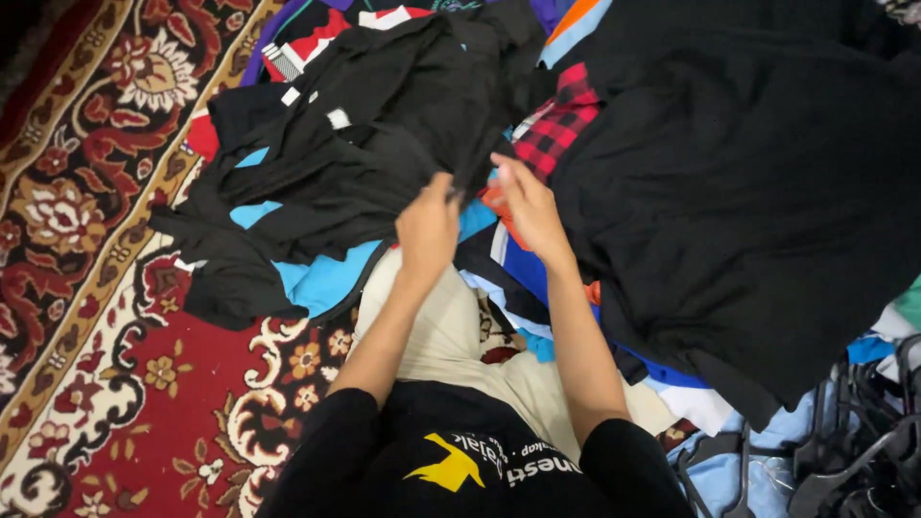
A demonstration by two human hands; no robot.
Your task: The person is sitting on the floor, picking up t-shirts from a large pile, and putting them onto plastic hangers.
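Both hands: left hand (427, 228), right hand (530, 206) gripping black garment (384, 115).

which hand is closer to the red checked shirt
Right. The right hand lies just below the red checked shirt, nearly touching it. The left hand is farther left, gripping the black garment.

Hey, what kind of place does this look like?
Probably a room in a home, with laundry being sorted on the floor: a patterned red carpet, a heap of mixed clothes, and black plastic hangers.
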